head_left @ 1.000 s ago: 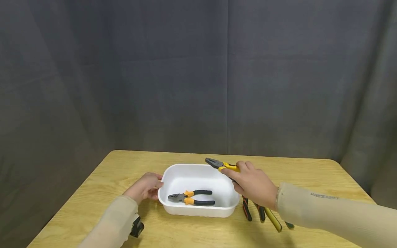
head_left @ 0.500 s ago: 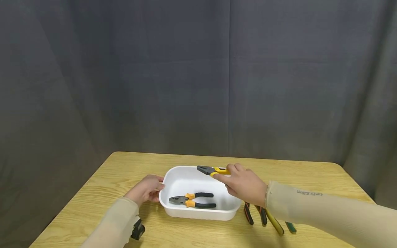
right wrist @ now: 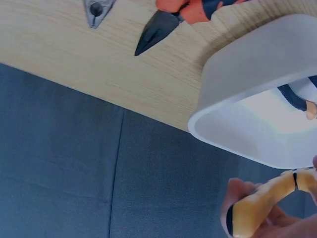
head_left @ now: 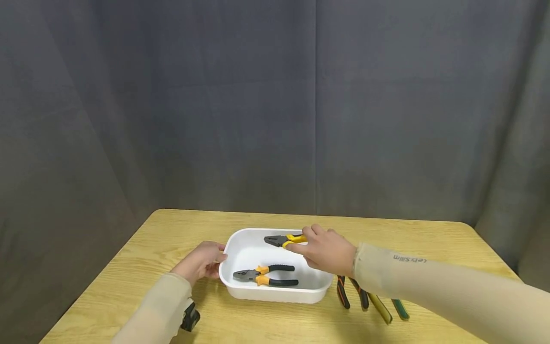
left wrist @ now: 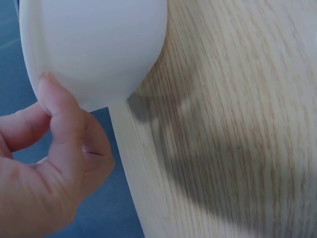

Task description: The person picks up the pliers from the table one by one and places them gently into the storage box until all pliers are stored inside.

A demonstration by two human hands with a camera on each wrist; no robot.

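A white plastic tub (head_left: pixel 275 296) sits mid-table, with black-and-orange pliers (head_left: pixel 264 275) lying in it. My left hand (head_left: pixel 206 258) holds the tub's left end; in the left wrist view its thumb (left wrist: pixel 59 106) presses the tub wall (left wrist: pixel 94 44). My right hand (head_left: pixel 301 246) grips yellow-handled pliers (head_left: pixel 281 240) by the handles, nose pointing left, low over the tub's far side. The right wrist view shows a yellow handle (right wrist: pixel 255 206) in the fingers, with the tub's corner (right wrist: pixel 247 74) close by.
Several hand tools lie on the wooden table (head_left: pixel 429 239) right of the tub: red-and-black pliers (head_left: pixel 342 291), a yellow handle (head_left: pixel 380 308), a green one (head_left: pixel 400 309). Their tips (right wrist: pixel 158 25) show in the right wrist view. A dark curtain hangs behind.
My right hand has carried the yellow-handled pliers leftward and down, from above the tub's right rim to over its inside. The left hand has stayed on the tub.
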